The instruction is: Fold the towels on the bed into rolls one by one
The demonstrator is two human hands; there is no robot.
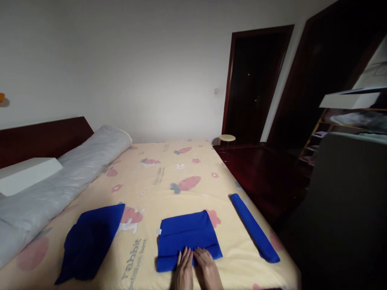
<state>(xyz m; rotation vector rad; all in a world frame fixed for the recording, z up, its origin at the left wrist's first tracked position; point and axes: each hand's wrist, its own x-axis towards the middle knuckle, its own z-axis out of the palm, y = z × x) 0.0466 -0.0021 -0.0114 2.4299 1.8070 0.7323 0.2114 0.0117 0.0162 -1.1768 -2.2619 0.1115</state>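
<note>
My left hand (185, 269) and right hand (207, 266) rest, fingers outstretched and unclenched, on the near folded edge of the flat, four-sided blue cloth (189, 233); most of it spreads beyond my fingertips across the yellow, carrot-printed fabric sheet (169, 201).

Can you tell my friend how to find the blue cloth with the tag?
Start at the big yellow bedsheet. Near its close end, the blue cloth lies between a long blue roll and another blue piece. Only it has the left hand and right hand on it, and shows a small white tag.
</note>
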